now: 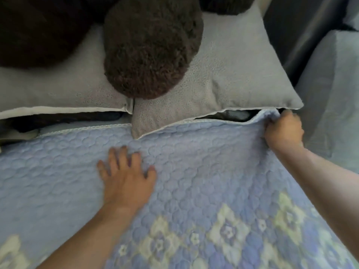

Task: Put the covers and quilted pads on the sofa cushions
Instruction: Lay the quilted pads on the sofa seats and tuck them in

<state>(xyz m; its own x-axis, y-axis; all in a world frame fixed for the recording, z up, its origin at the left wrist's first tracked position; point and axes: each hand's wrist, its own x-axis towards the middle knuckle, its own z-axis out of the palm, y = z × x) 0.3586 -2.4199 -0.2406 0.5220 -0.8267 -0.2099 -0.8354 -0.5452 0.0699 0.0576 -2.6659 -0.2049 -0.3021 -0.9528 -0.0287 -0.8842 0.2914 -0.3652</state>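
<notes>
My right hand [284, 131] gripped the far right corner of the pad [194, 171], with the fingers curled round its edge just below the corner of the right pillow [233, 74]. My left hand [127, 174] lay flat on the pad with the fingers spread and straight, so it pressed the cloth and held nothing. The pad was spread over the seat in front of me and covered almost all of the lower view; I could not see the cushion under it. Its far edge, with a pale trim, ran near the pillows, and the corner of the right pillow lay over this edge. The pad looked light blue, quilted in a pattern of small rounded scales, with a band of pale yellow and violet flowers nearer to me. It seemed soft and thin, and it had a small fold at the gripped corner. I judged that this pad was already laid and only needed pulling straight and perhaps tucking at the back, where a dark gap showed. A left pillow [58, 90] and a brown fluffy cushion [151, 47] rested behind. Whether other cushions were without covers or pads, I could not tell from this view.
</notes>
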